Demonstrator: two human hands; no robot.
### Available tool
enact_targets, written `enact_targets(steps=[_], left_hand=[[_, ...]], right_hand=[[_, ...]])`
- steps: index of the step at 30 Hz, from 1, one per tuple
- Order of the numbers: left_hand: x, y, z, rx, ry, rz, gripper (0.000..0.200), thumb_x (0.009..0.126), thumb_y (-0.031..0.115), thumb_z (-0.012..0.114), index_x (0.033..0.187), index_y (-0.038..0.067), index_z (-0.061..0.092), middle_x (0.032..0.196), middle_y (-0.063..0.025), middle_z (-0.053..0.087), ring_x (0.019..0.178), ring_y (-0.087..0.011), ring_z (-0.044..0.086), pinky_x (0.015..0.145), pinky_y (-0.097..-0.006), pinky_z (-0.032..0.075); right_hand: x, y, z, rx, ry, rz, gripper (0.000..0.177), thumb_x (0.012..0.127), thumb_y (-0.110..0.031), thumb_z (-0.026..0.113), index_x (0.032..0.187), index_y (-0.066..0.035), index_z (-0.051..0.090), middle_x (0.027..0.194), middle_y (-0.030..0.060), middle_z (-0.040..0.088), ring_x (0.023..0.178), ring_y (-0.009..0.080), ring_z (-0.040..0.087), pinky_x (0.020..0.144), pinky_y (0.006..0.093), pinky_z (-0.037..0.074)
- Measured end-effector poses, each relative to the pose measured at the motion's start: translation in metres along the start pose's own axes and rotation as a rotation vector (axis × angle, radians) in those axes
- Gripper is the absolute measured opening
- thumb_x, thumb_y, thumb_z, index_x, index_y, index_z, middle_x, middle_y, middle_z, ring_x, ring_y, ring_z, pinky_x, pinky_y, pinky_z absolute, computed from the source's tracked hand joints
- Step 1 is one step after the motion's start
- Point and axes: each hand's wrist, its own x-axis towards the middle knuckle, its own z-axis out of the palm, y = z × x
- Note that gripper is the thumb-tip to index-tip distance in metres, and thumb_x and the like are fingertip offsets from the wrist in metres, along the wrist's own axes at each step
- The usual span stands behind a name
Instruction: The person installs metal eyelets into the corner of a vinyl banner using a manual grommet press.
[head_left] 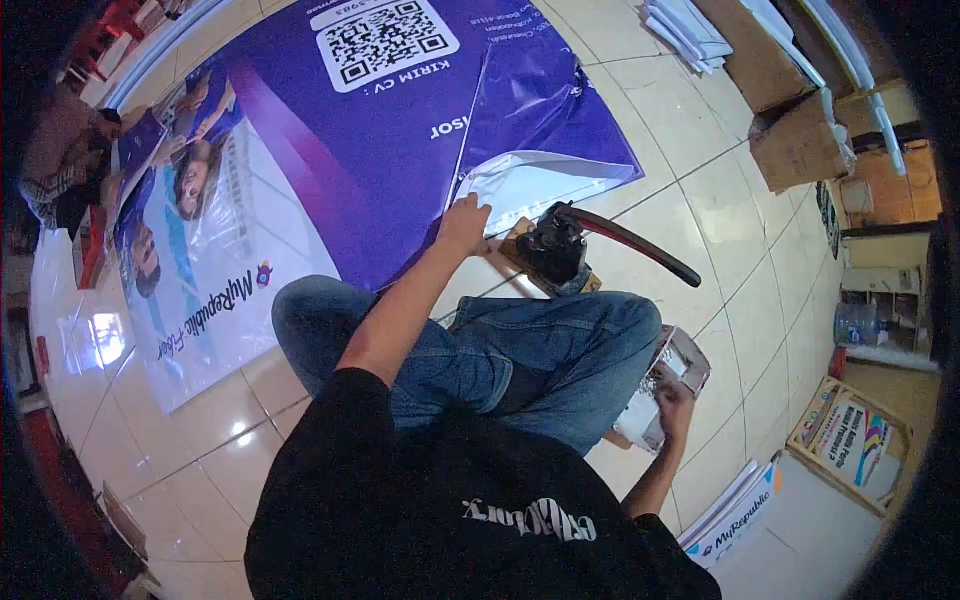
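A large purple and white printed banner (380, 150) lies on the tiled floor, its near right corner folded to show the white back. My left hand (466, 222) is closed on the banner's edge beside that fold. Just right of it stands a black hand-press tool (556, 248) on a wooden base, its long curved handle (640, 248) pointing right. My right hand (676, 408) has its fingers bent down into an open clear container (688, 358) of small shiny pieces, beside my right knee. What those fingertips hold is too small to make out.
Another person (70, 170) is at the far left, by the banner. Cardboard boxes (795, 150) and white rolls (685, 35) are at the upper right. A wooden-framed sign (850, 445) and a MyRepublic banner (735, 520) lie at the lower right.
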Motion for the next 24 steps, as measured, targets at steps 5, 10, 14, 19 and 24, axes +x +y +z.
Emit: enact_targets(steps=[5,10,14,19,24], left_hand=[[0.006,-0.016,0.011,-0.057,-0.04,0.022,0.049,0.064,0.025,0.076,0.106,0.007,0.06,0.113,-0.0164,0.048,0.108,-0.0323,0.051,0.087,-0.0396,0.047],[0.008,-0.022,0.018,-0.167,-0.014,0.069,0.046,0.06,0.02,0.076,0.102,0.007,0.061,0.106,-0.0145,0.05,0.103,-0.0314,0.053,0.085,-0.0403,0.047],[0.006,-0.024,0.008,-0.161,-0.034,0.062,0.05,0.058,0.018,0.078,0.104,0.008,0.06,0.109,-0.0136,0.05,0.102,-0.0314,0.053,0.087,-0.0401,0.046],[0.016,-0.029,-0.002,-0.218,-0.143,0.06,0.047,0.059,0.013,0.077,0.104,0.009,0.06,0.106,-0.0131,0.049,0.1,-0.0312,0.054,0.086,-0.041,0.046],[0.019,-0.034,-0.004,-0.268,-0.196,0.105,0.045,0.059,0.012,0.077,0.101,0.009,0.059,0.105,-0.0134,0.049,0.099,-0.0314,0.054,0.084,-0.0404,0.046]], right_hand=[[0.077,-0.131,0.003,0.347,-0.119,-0.175,0.026,0.085,-0.012,0.064,0.106,0.003,0.059,0.092,0.0086,0.066,0.088,0.016,0.062,0.079,0.0269,0.049],[0.194,-0.199,0.115,0.391,-0.375,-0.478,0.025,0.086,-0.017,0.06,0.102,0.002,0.061,0.084,0.0074,0.065,0.081,0.015,0.06,0.076,0.0278,0.049],[0.252,-0.219,0.183,0.405,-0.957,-0.398,0.018,0.082,-0.015,0.063,0.092,0.0,0.066,0.088,0.0049,0.064,0.076,0.0133,0.057,0.072,0.0251,0.048],[0.251,-0.244,0.204,0.567,-1.176,-0.736,0.017,0.083,-0.015,0.061,0.085,0.002,0.064,0.081,0.0009,0.061,0.071,0.0118,0.055,0.07,0.0232,0.046],[0.249,-0.232,0.191,0.445,-1.114,-0.474,0.016,0.081,-0.011,0.058,0.09,0.002,0.063,0.089,0.0028,0.062,0.081,0.0119,0.056,0.074,0.0257,0.046]])
